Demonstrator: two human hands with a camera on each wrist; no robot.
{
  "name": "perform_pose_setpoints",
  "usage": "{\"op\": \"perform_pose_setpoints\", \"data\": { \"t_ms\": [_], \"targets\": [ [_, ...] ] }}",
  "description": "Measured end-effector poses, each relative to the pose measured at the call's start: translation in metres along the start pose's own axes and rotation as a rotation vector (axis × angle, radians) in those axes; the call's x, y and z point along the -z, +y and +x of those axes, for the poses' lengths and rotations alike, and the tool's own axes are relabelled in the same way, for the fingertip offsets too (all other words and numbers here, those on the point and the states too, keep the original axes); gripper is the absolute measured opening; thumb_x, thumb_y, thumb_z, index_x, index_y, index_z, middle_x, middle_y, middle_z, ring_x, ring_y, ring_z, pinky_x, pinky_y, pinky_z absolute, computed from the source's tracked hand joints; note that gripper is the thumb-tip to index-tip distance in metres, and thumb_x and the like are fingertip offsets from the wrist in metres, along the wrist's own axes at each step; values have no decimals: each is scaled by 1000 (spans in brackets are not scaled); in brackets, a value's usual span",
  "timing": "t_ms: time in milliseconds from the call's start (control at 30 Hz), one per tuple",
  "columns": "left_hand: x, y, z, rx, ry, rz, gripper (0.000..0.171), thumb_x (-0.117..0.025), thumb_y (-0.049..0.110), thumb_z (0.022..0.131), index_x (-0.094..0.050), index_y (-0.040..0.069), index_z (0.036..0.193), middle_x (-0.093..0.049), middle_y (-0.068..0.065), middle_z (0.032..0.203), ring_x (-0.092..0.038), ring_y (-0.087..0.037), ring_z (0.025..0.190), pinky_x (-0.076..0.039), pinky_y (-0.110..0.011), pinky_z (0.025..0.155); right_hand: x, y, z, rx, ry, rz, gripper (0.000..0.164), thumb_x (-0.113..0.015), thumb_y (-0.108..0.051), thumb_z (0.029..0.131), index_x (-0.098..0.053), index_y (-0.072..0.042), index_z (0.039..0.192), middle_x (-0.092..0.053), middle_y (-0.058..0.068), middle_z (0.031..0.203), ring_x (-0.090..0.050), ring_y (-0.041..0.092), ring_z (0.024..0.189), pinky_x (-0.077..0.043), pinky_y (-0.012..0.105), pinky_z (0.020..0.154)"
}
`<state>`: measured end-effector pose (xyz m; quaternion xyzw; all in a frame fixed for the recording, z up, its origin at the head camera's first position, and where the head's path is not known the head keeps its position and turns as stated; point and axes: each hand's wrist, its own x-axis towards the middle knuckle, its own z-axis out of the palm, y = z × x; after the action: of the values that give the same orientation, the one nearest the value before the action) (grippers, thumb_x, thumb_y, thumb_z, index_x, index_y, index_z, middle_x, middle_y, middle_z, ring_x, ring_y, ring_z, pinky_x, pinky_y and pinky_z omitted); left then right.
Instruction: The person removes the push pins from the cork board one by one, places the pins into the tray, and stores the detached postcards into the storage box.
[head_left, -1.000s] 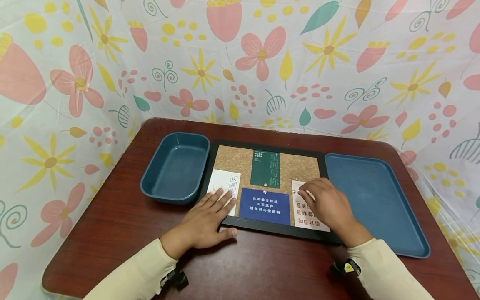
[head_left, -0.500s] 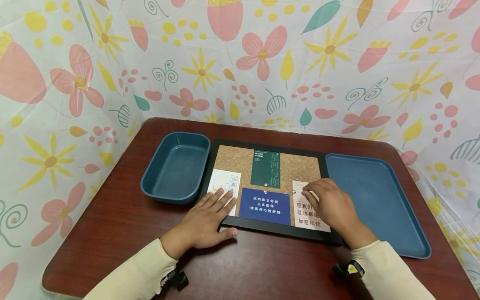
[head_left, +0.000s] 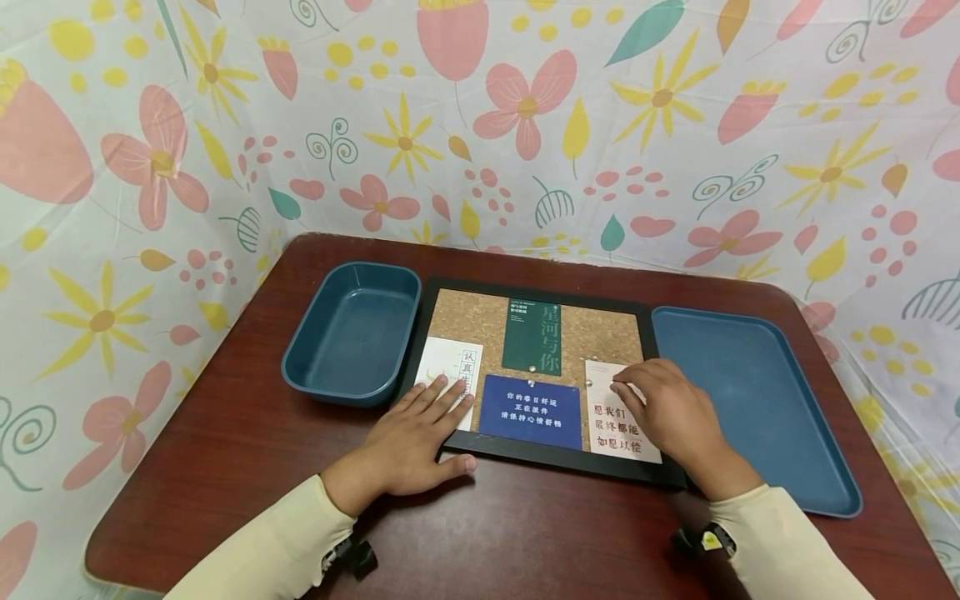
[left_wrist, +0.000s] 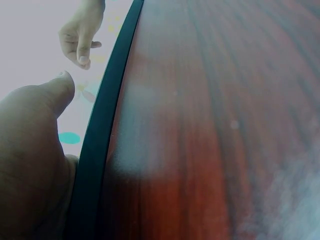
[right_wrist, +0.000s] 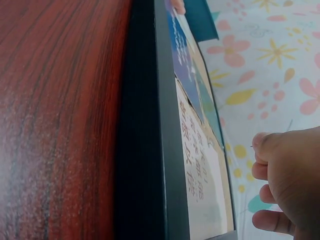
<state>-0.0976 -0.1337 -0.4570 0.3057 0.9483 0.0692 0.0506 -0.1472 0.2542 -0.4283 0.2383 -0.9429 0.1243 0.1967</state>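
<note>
A cork board [head_left: 600, 329] in a black frame lies on the table with several cards on it. My left hand [head_left: 412, 437] lies flat with spread fingers over the white card [head_left: 453, 358] and the frame's front left corner. My right hand [head_left: 675, 408] is above the pale pink card [head_left: 622, 442] at the right. Its thumb and forefinger pinch a push pin, whose thin tip [right_wrist: 252, 146] pokes out in the right wrist view; its head is hidden. A silver pin [head_left: 589, 383] sits at the pink card's left edge. A green card [head_left: 532, 333] and a blue card [head_left: 528, 417] fill the middle.
A deep blue tub [head_left: 352, 333] stands left of the board. To its right lies a flat blue tray [head_left: 750, 400], partly under the right forearm. A flowered cloth [head_left: 480, 125] hangs behind the brown table [head_left: 510, 533].
My right hand has drifted a little to the right over the pink card, baring more of its print. My left hand has stayed in place.
</note>
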Motion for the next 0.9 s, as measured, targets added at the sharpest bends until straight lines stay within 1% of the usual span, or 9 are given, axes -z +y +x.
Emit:
{"op": "perform_pose_setpoints", "data": {
  "t_ms": [100, 333, 567, 700, 900],
  "targets": [
    [-1, -1, 0, -3, 8, 3, 92, -24, 80, 97, -21, 19, 165, -11, -3, 171, -3, -26, 157, -7, -48, 125, 1, 1, -1, 2, 3, -2, 13, -79, -20, 90, -77, -11, 99, -73, 5, 98, -62, 27, 101, -57, 49, 64],
    [-7, -3, 1, -5, 34, 5, 92, -22, 81, 96, -19, 20, 166, -10, -1, 171, -2, -25, 157, -7, -46, 125, 4, 2, -3, 6, 17, 10, 11, -80, -17, 90, -77, -12, 99, -74, 5, 99, -63, 27, 102, -57, 49, 62],
    [-4, -2, 0, -2, 22, -9, 92, -22, 81, 97, -19, 19, 166, -10, -2, 171, -2, -25, 157, -5, -46, 125, 4, 4, -5, 5, 19, 7, 12, -81, -16, 89, -77, -12, 99, -74, 5, 99, -63, 28, 102, -56, 49, 61],
    [-6, -2, 0, 2, 22, -5, 93, -21, 82, 96, -17, 21, 166, -8, -1, 172, 0, -24, 157, -3, -45, 125, 4, 6, -6, -8, 14, 7, 12, -80, -17, 90, -77, -12, 100, -74, 6, 101, -62, 28, 104, -56, 50, 64],
    [-5, -2, 0, 2, 20, -5, 93, -21, 82, 96, -17, 20, 166, -8, -1, 172, 0, -24, 157, -4, -46, 125, 7, 8, -8, -22, 13, 11, 13, -79, -17, 89, -77, -10, 101, -74, 9, 103, -61, 30, 107, -56, 51, 68]
  ]
}}
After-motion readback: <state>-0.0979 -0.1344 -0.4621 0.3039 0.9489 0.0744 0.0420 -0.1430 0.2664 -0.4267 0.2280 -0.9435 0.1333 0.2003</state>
